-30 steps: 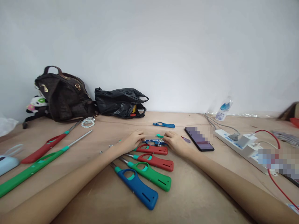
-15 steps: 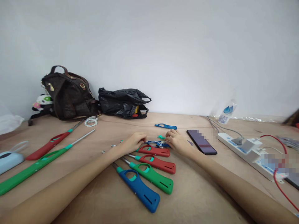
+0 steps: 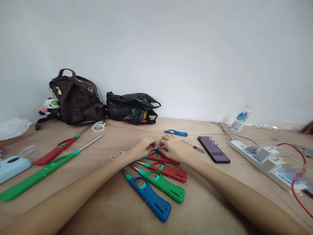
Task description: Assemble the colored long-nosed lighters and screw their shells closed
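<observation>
My right hand (image 3: 174, 148) is sliding toward my left hand (image 3: 144, 148), both pinching the blue part (image 3: 158, 149) steady behind the red lighter (image 3: 163, 159).

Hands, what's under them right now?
Between the left hand and right hand a sliver of a blue part shows; the rest of it is covered. They also cover part of a red lighter.

The left forearm (image 3: 73, 195) is seen bare and unsleeved from the lower edge of the picture up to the wrist, and the right forearm (image 3: 234, 192) is uncovered in the same way. The left hand (image 3: 144, 148) and the right hand (image 3: 172, 148) are ungloved. Detail of nails and fingers cannot be made out.
</observation>
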Motion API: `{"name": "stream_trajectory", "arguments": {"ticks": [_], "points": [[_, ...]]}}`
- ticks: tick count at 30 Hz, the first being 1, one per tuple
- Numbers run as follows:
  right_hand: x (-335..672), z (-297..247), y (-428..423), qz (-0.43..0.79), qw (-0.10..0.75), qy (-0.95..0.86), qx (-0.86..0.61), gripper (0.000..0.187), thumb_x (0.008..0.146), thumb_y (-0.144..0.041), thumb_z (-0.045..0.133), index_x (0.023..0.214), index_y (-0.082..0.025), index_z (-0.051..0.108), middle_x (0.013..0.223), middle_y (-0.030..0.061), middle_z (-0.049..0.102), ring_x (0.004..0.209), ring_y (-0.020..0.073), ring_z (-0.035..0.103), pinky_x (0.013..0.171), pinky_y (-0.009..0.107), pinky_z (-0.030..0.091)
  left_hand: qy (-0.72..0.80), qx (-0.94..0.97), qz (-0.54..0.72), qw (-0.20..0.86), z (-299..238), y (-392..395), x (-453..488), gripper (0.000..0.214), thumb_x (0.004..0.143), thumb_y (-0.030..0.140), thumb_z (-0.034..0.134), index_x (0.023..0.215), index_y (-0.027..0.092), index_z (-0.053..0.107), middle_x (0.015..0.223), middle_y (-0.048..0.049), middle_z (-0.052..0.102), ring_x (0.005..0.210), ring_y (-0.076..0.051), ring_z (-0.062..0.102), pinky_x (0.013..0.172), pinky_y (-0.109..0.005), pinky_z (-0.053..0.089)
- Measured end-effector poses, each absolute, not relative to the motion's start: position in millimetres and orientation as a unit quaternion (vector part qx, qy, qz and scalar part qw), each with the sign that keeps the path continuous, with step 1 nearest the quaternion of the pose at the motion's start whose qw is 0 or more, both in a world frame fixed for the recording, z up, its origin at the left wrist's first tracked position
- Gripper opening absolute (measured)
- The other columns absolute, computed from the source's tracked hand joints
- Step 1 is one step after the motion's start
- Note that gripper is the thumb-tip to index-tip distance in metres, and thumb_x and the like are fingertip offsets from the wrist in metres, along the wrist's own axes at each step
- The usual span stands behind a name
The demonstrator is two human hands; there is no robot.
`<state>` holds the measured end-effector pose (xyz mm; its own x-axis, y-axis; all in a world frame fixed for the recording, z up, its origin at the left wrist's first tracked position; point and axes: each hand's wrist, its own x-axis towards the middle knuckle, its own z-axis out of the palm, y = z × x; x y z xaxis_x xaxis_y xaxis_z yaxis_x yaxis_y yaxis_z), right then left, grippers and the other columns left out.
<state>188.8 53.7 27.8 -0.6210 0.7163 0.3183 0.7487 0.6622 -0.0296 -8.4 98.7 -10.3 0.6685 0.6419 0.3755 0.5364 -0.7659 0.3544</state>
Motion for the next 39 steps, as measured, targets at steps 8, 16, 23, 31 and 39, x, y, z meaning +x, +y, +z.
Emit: {"name": "stream_trajectory", "arguments": {"ticks": [8,16,23,31,39], "points": [[186,24,61,-0.065,0.104,-0.894,-0.431,0.011,0.091,-0.012,0.055,0.086,-0.015,0.064,0.093,0.0095,0.065,0.092,0.0209,0.058,0.081,0.03,0.043,0.325,0.904,0.251,0.12,-9,97,-9,0.018,0.071,0.002,0.046,0.076,0.016,0.056,0.073,0.0004,0.061,0.069,-0.014,0.055,0.065,-0.023,0.04],[192,15,75,-0.11,0.092,-0.929,-0.341,0.013,0.092,-0.013,0.052,0.095,-0.013,0.065,0.099,0.0103,0.061,0.098,0.0224,0.054,0.087,0.034,0.041,0.315,0.904,0.258,0.127,-11,100,-10,0.018,0.071,0.001,0.047,0.075,0.016,0.055,0.073,0.0008,0.06,0.068,-0.014,0.054,0.065,-0.023,0.039],[192,8,82,-0.149,0.078,-0.935,-0.313,0.019,0.094,-0.011,0.048,0.104,-0.012,0.064,0.103,0.0116,0.061,0.098,0.0231,0.053,0.089,0.035,0.041,0.309,0.905,0.264,0.126,-13,101,-9,0.018,0.069,-0.001,0.047,0.073,0.016,0.052,0.071,0.0012,0.058,0.068,-0.014,0.053,0.064,-0.022,0.038],[191,18,80,-0.083,0.079,-0.94,-0.321,0.018,0.094,-0.011,0.047,0.096,-0.013,0.064,0.099,0.0105,0.061,0.097,0.0204,0.054,0.087,0.032,0.042,0.308,0.902,0.272,0.134,-12,101,-10,0.018,0.071,0.0,0.047,0.074,0.016,0.053,0.071,0.0021,0.058,0.066,-0.013,0.052,0.063,-0.022,0.037],[183,14,84,-0.003,0.107,-0.913,-0.394,0.016,0.086,-0.004,0.051,0.09,-0.012,0.064,0.096,0.0092,0.064,0.095,0.0183,0.056,0.083,0.026,0.041,0.306,0.901,0.274,0.142,-13,102,-10,0.02,0.069,-0.003,0.048,0.075,0.015,0.056,0.07,0.0031,0.058,0.065,-0.012,0.053,0.063,-0.02,0.037]]}}
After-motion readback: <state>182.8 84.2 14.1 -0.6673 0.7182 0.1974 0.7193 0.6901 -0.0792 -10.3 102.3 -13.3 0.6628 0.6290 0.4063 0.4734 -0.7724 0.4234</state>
